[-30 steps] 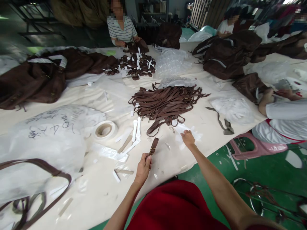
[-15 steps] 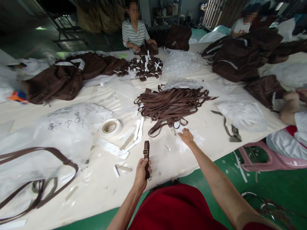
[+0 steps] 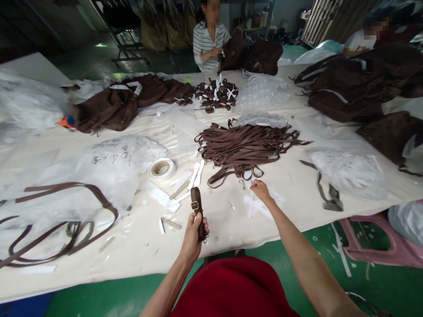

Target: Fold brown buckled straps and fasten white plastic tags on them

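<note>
A folded dark brown strap (image 3: 195,198) with a brass buckle stands upright in my left hand (image 3: 193,233), the fingers wrapped round its lower part. My right hand (image 3: 261,191) is closed in a pinch over white paper-like pieces (image 3: 256,206) on the table; whatever is between its fingertips is too small to make out. Just beyond that hand lies a pile of brown straps (image 3: 244,147) with metal clips, a few loops trailing toward me. White strips (image 3: 197,174) lie between the pile and my left hand.
A tape roll (image 3: 163,169) and a marked plastic bag (image 3: 109,165) are on the left, with loose straps (image 3: 99,193) over it. Brown bags (image 3: 105,108) line the far side. Across the table (image 3: 139,264), a person (image 3: 211,39) handles a brown bag. A pink stool (image 3: 373,246) stands right.
My view has swung slightly left. The fingers of my right hand have drawn together over the white pieces. The person across has lifted a brown bag. My left hand still holds the strap.
</note>
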`<state>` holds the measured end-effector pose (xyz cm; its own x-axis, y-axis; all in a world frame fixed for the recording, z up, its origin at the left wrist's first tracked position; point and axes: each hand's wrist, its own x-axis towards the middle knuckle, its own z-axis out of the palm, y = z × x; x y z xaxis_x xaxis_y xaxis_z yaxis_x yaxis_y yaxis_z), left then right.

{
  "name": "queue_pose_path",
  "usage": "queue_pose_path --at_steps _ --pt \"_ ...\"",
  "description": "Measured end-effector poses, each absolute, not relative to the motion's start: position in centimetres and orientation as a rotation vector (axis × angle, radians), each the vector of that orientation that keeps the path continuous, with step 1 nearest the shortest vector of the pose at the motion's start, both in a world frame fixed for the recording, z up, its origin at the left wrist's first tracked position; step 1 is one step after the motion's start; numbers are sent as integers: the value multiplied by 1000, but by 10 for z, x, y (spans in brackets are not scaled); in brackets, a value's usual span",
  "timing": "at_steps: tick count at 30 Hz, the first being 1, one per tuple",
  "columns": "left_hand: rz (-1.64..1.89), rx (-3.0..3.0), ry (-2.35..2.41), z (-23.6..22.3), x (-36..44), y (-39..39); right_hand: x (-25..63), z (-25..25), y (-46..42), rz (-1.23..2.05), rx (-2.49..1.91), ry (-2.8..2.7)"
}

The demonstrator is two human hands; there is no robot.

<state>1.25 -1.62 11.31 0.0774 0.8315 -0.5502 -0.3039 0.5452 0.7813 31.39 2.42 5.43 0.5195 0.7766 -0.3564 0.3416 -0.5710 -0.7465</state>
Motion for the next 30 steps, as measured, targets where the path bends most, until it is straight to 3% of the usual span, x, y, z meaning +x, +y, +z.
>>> queue_pose_path --at_steps 11,20,30 --pt "822 963 1071 160 49 -10 278 95 -13 1231 -1476 -591" --pt "670 1188 1020 173 60 -14 209 136 -26 1461 -1299 -572" --pt "722 1243 945 180 58 -8 206 130 -38 1444 -1231 -800"
